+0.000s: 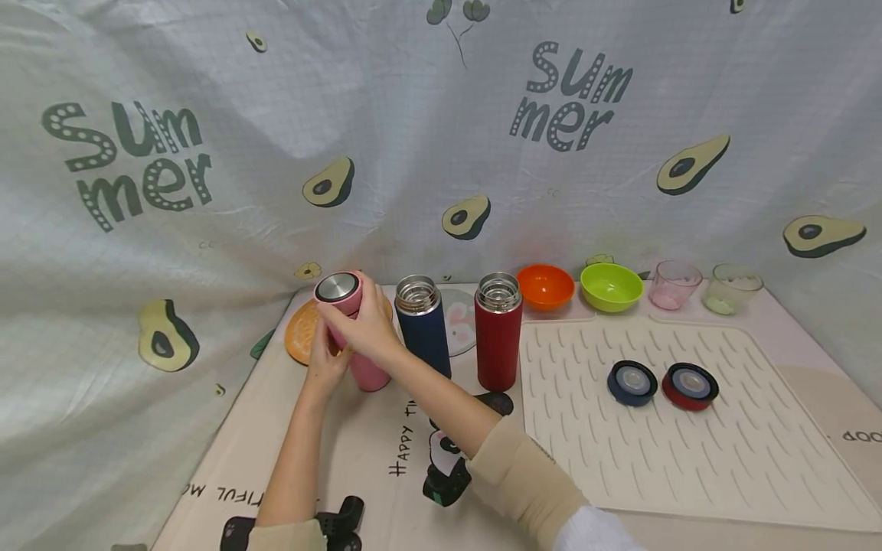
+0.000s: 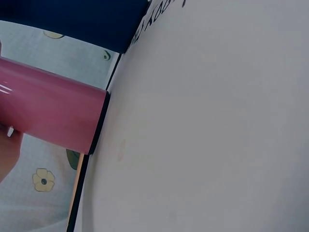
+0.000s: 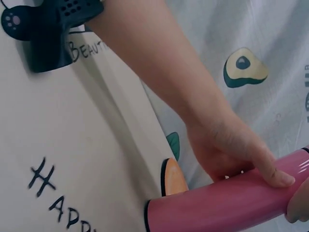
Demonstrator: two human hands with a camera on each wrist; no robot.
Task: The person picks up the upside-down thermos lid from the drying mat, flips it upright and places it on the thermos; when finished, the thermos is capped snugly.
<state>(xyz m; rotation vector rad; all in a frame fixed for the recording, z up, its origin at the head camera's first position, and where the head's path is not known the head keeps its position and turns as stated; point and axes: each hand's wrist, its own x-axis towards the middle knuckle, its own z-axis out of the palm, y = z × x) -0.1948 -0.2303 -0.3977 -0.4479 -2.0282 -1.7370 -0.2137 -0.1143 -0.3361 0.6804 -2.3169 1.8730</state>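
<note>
A pink thermos bottle [image 1: 370, 375] stands at the left of the table, its silver-topped pink lid [image 1: 338, 288] in place. My left hand [image 1: 327, 361] grips the bottle's body; in the right wrist view its thumb lies along the pink wall. The right hand [image 1: 370, 323] holds the lid from the right side, fingers curled round it. Just right of the hands stands a navy thermos bottle [image 1: 429, 337], its steel mouth uncovered. Beyond that is a red thermos bottle [image 1: 497, 344], also without a lid. The left wrist view shows the pink bottle's lower end close to the tabletop.
A navy lid [image 1: 632, 383] and a red lid [image 1: 690, 386] lie on the cream ribbed mat [image 1: 661, 467] at right. Behind it stand an orange bowl [image 1: 546, 288], a green bowl [image 1: 612, 288], a pink glass [image 1: 674, 285] and a clear greenish glass [image 1: 732, 289]. A printed curtain [image 1: 413, 153] hangs behind.
</note>
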